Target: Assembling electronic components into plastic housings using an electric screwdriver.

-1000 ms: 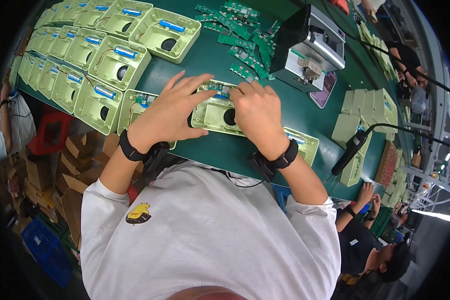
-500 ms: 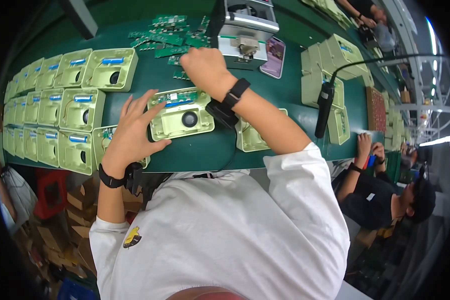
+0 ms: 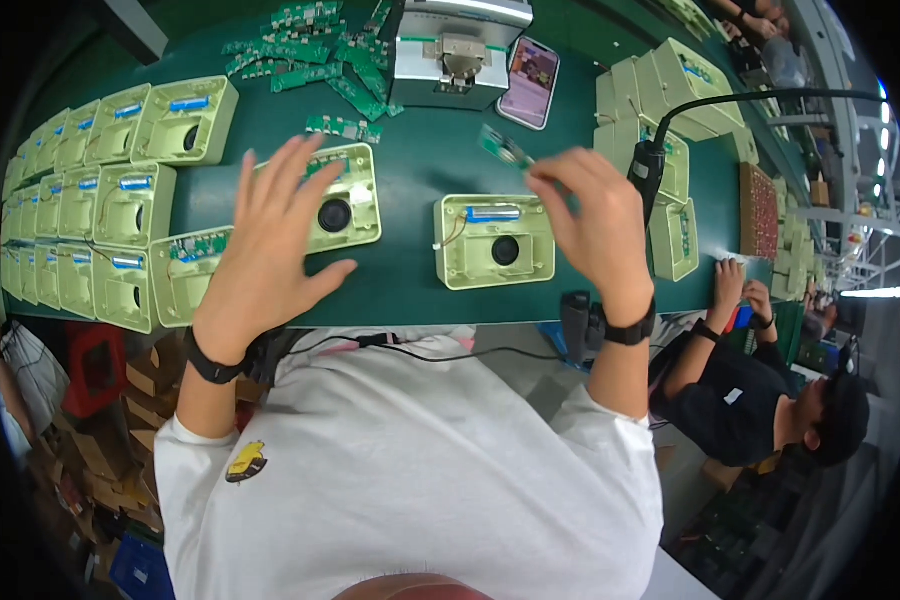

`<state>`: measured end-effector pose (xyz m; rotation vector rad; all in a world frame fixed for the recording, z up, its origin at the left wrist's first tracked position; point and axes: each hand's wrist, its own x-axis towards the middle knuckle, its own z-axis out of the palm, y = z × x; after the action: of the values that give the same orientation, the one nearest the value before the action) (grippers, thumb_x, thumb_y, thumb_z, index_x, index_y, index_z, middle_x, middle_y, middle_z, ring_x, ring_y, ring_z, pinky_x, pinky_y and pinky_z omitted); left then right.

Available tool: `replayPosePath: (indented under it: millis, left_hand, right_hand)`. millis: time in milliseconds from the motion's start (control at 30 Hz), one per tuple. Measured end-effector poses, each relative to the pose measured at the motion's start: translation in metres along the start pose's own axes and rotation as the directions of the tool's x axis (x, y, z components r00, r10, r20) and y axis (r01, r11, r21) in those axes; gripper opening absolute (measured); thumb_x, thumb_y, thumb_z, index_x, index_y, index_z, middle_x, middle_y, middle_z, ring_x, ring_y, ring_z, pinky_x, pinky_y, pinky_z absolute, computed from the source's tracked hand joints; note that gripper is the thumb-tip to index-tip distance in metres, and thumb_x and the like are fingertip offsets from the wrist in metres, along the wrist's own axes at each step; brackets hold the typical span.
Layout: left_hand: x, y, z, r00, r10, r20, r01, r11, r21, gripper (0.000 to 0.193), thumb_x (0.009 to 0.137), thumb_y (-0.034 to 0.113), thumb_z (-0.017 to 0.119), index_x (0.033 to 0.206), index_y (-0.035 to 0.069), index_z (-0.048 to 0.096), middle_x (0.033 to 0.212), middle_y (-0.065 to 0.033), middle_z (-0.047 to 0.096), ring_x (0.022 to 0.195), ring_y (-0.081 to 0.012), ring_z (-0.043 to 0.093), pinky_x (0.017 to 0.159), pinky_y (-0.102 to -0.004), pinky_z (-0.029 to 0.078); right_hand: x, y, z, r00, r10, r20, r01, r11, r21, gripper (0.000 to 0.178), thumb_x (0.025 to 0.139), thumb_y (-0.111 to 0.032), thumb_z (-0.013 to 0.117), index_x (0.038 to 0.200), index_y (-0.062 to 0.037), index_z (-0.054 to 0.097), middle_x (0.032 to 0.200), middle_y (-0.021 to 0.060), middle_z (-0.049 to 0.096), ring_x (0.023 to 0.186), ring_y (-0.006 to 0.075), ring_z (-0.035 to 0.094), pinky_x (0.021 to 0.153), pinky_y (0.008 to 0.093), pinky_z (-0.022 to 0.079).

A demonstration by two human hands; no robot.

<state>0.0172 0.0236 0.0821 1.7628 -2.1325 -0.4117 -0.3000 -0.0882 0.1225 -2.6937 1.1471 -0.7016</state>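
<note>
My left hand (image 3: 270,250) is spread out over the left part of a pale green plastic housing (image 3: 363,222), which holds a circuit board and a round black speaker. Whether the fingers touch it I cannot tell. Pinched in my right hand (image 3: 600,215) is a small green circuit board (image 3: 502,146), tilted in the air. Below and left of that hand sits a second housing (image 3: 465,270) with a blue battery cell (image 3: 493,214), thin wires and a round speaker (image 3: 506,250). Another housing (image 3: 173,295) with a board inside lies left of my left wrist.
Rows of housings (image 3: 148,215) with blue cells fill the table's left. Loose circuit boards (image 3: 305,50) lie at the back, beside a metal machine (image 3: 450,70) and a phone (image 3: 528,85). More housings (image 3: 677,240) stand right, near a black device on a cable (image 3: 647,175). A co-worker (image 3: 750,400) sits at right.
My right hand has come from the loose boards toward me and right, now with a circuit board in it. The housing by my left hand has shifted left; the second housing is now uncovered.
</note>
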Motion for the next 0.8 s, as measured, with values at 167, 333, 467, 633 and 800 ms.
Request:
replayPosePath:
  millis: [167, 333, 467, 633, 800]
  left_hand:
    - [0.031, 0.044, 0.031, 0.977, 0.199, 0.076, -0.193, 0.978, -0.073, 0.09, 0.076, 0.032, 0.09, 0.153, 0.006, 0.05, 0.166, -0.0182, 0.04, 0.158, -0.0393, 0.031, 0.132, -0.0631, 0.013]
    - [0.033, 0.059, 0.063, 0.947, 0.277, 0.162, -0.265, 0.96, -0.095, 0.084, 0.077, 0.039, 0.089, 0.146, 0.006, 0.056, 0.164, -0.0186, 0.042, 0.156, -0.0382, 0.034, 0.132, -0.0649, 0.012]
    - [0.033, 0.064, 0.071, 0.942, 0.278, 0.19, -0.265, 0.96, -0.089, 0.079, 0.076, 0.039, 0.089, 0.142, 0.006, 0.06, 0.164, -0.0192, 0.042, 0.155, -0.0378, 0.036, 0.132, -0.0655, 0.013]
    - [0.033, 0.068, 0.075, 0.951, 0.277, 0.138, -0.266, 0.959, -0.095, 0.074, 0.079, 0.04, 0.087, 0.139, 0.005, 0.064, 0.158, -0.0228, 0.046, 0.152, -0.0361, 0.039, 0.131, -0.0639, 0.017]
    - [0.032, 0.066, 0.076, 0.949, 0.279, 0.146, -0.264, 0.958, -0.114, 0.072, 0.078, 0.038, 0.087, 0.138, 0.005, 0.065, 0.157, -0.0229, 0.046, 0.15, -0.0361, 0.041, 0.131, -0.0632, 0.018]
  right_hand:
    - [-0.055, 0.02, 0.008, 0.982, 0.109, 0.152, -0.111, 0.994, 0.003, 0.009, 0.084, -0.006, 0.081, 0.092, -0.0073, 0.078, 0.088, 0.0054, 0.071, 0.082, 0.0268, 0.068, 0.068, 0.0395, 0.055]
    - [-0.055, 0.022, 0.028, 0.986, -0.006, 0.167, 0.007, 1.0, -0.002, 0.007, 0.084, -0.008, 0.082, 0.09, -0.0092, 0.079, 0.086, 0.0016, 0.07, 0.081, 0.0235, 0.066, 0.066, 0.0383, 0.054]
    - [-0.054, 0.034, 0.038, 0.981, -0.067, 0.182, 0.084, 0.992, -0.09, 0.006, 0.083, -0.009, 0.082, 0.088, -0.0101, 0.079, 0.086, -0.0003, 0.069, 0.078, 0.0224, 0.064, 0.065, 0.0377, 0.054]
    - [-0.052, 0.039, 0.041, 0.981, -0.099, 0.168, 0.114, 0.99, -0.084, 0.005, 0.083, -0.009, 0.081, 0.087, -0.0098, 0.078, 0.086, -0.0004, 0.068, 0.077, 0.0223, 0.063, 0.065, 0.0378, 0.054]
    - [-0.052, 0.041, 0.035, 0.982, -0.052, 0.182, 0.066, 0.995, -0.074, 0.006, 0.082, -0.008, 0.082, 0.088, -0.0093, 0.079, 0.087, -0.0003, 0.069, 0.078, 0.0224, 0.063, 0.065, 0.0381, 0.054]
